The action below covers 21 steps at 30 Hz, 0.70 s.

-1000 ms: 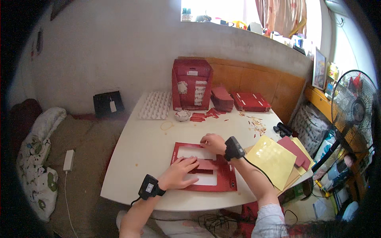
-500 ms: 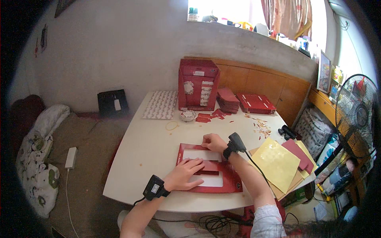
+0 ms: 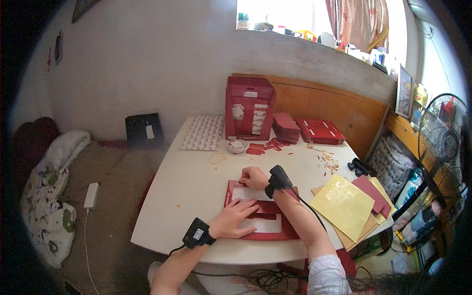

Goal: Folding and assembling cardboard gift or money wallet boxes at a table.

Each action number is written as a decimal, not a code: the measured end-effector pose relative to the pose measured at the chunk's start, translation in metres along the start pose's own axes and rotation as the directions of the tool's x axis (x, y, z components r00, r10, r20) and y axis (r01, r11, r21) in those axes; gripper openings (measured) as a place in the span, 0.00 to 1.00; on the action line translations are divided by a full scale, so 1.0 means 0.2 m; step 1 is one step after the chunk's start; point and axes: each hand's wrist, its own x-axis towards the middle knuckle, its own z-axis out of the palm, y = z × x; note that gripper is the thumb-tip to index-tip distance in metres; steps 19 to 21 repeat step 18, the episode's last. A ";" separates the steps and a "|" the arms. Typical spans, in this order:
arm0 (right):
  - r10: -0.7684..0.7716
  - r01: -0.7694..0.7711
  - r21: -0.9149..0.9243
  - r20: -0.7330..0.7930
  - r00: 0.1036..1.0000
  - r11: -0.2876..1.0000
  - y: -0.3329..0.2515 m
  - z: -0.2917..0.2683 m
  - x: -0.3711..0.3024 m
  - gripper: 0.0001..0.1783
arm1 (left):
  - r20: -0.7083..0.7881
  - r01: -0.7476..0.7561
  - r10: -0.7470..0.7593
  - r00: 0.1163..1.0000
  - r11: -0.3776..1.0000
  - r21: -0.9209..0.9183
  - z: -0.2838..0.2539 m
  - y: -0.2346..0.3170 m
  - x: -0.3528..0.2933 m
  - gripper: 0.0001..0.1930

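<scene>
Left hand (image 3: 235, 219) lies open, palm down and fingers spread, pressing the flat red card cutout (image 3: 260, 216) at the white table's (image 3: 191, 187) near edge. Just beyond, the right hand (image 3: 254, 177) rests curled on the cutout's far edge; whether it pinches anything is unclear. Yellow sheets (image 3: 344, 206) lie to the right, and a red box (image 3: 249, 108) stands farthest back.

Left hand (image 3: 234, 217) lies flat, palm down, fingers spread forward, forearm rising from the lower edge. Right hand (image 3: 254, 177) is curled, knuckles up, just beyond the left hand, wrist bent.
</scene>
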 end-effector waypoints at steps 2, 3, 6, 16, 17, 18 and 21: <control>-0.016 0.015 -0.036 -0.023 1.000 0.999 0.02 0.01 0.00 0.09 | -0.004 -0.003 0.003 1.000 1.000 0.004 0.01 0.00 0.00 0.35; -0.031 0.030 -0.016 -0.017 0.999 0.999 0.02 0.00 0.00 0.10 | -0.007 -0.005 0.005 1.000 1.000 0.000 0.01 -0.01 0.00 0.35; -0.020 0.019 0.026 0.017 1.000 0.999 0.00 -0.02 0.01 0.12 | -0.008 -0.003 0.003 1.000 1.000 0.006 0.00 0.00 0.00 0.35; 0.050 -0.054 0.064 0.057 0.997 0.997 -0.03 0.06 0.09 0.12 | -0.018 -0.017 0.017 1.000 1.000 0.005 0.00 0.00 0.01 0.35; 0.033 -0.034 0.025 0.039 0.999 0.999 -0.03 0.06 0.09 0.12 | -0.015 -0.016 0.016 1.000 1.000 0.002 0.00 0.00 0.01 0.35; 0.014 -0.013 -0.014 0.022 1.000 1.000 -0.03 0.07 0.09 0.13 | -0.012 -0.013 0.013 1.000 1.000 -0.001 0.00 0.00 0.01 0.35; 0.014 -0.013 -0.014 0.022 1.000 1.000 -0.03 0.07 0.09 0.13 | -0.012 -0.013 0.013 1.000 1.000 -0.001 0.00 0.00 0.01 0.35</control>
